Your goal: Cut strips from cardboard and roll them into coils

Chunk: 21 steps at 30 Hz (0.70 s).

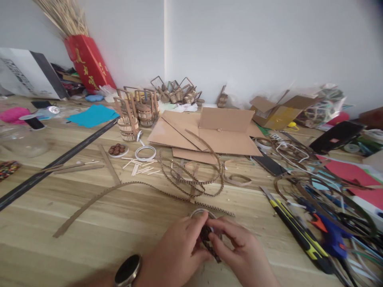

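At the front of the table, my left hand (182, 247) and my right hand (236, 243) meet around a small pale-rimmed ring (201, 210). A dark brown ridged strip (214, 252) is pinched between the fingers of both hands, inside or against the ring; which of the two I cannot tell. My fingers cover most of both pieces. Just beyond my hands, a long brown corrugated cardboard strip (140, 183) curls across the table into loose loops. A white tape roll (145, 153) lies farther off, beside short white sticks (140, 166).
Small bucket-shaped baskets (129, 126) with handles stand behind, left of flat cardboard sheets (206, 129). Brown balls (117, 150) sit in a shallow dish. To the right lie a yellow-black utility knife (299, 231), a blue glue gun (333, 235) and tangled strips (295, 179).
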Available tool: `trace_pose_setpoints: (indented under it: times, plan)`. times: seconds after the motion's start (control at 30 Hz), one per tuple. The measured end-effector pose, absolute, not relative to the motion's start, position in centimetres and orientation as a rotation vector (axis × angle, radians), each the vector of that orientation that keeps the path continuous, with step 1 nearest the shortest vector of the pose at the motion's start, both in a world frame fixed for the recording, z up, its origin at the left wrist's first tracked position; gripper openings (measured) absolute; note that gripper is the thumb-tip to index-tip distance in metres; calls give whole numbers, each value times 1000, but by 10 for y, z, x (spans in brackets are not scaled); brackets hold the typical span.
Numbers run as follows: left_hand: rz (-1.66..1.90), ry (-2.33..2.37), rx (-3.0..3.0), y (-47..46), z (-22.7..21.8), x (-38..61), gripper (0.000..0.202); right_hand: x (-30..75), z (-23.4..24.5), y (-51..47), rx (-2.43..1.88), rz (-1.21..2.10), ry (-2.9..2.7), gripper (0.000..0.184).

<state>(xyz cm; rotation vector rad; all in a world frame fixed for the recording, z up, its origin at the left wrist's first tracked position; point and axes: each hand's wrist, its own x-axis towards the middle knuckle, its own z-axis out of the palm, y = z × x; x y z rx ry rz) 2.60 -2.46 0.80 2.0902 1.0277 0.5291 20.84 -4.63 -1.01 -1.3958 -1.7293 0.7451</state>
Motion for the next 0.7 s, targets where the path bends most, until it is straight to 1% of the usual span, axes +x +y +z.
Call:
trace_pose_setpoints:
  times: [0.07, 0.17, 0.33, 0.5, 0.7]
  plan:
    - [563, 993, 1948, -23, 11, 25, 54, 209, -12, -46, -1396, 731, -1711, 21]
    - [661, 934, 1710, -20, 10, 24, 36, 207, -10, -47, -1398, 746, -1667, 21]
    - [679, 960, 1358, -15, 5, 28, 16, 198, -1, -51, -1422, 813, -1533, 20]
    - [725, 968, 1345, -14, 2, 29, 14, 197, 0, -50, -1411, 813, -1568, 21]
    - [679, 1012, 1500, -15, 3, 26, 12, 201, -4, -49, -1443, 778, -1594, 15]
